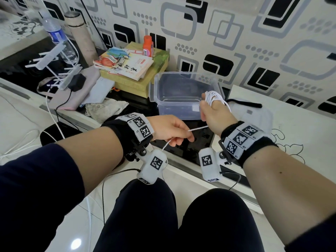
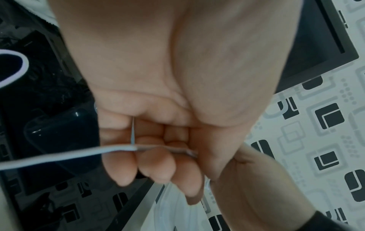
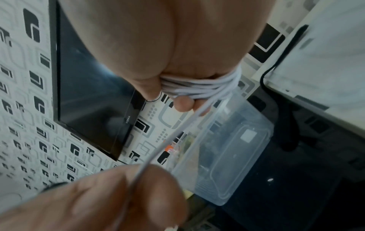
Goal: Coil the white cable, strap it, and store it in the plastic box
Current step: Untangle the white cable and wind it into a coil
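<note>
The white cable (image 1: 213, 96) is wound in several loops around the fingers of my right hand (image 1: 212, 111), which is raised just in front of the clear plastic box (image 1: 174, 104). In the right wrist view the loops (image 3: 199, 86) cross my fingers and the thumb presses on them. A straight run of cable (image 1: 198, 128) leads down to my left hand (image 1: 174, 131), which pinches it between thumb and curled fingers. The left wrist view shows the cable (image 2: 65, 156) passing through those fingers (image 2: 156, 165). The box holds nothing I can see.
Books (image 1: 123, 63) lie on a green box with an orange bottle (image 1: 147, 46) behind the plastic box. To the left are a water bottle (image 1: 54, 33), a thermos (image 1: 80, 33), cloths and a black adapter (image 1: 76, 82). A white device (image 1: 249, 111) with a black cord lies right of my hand.
</note>
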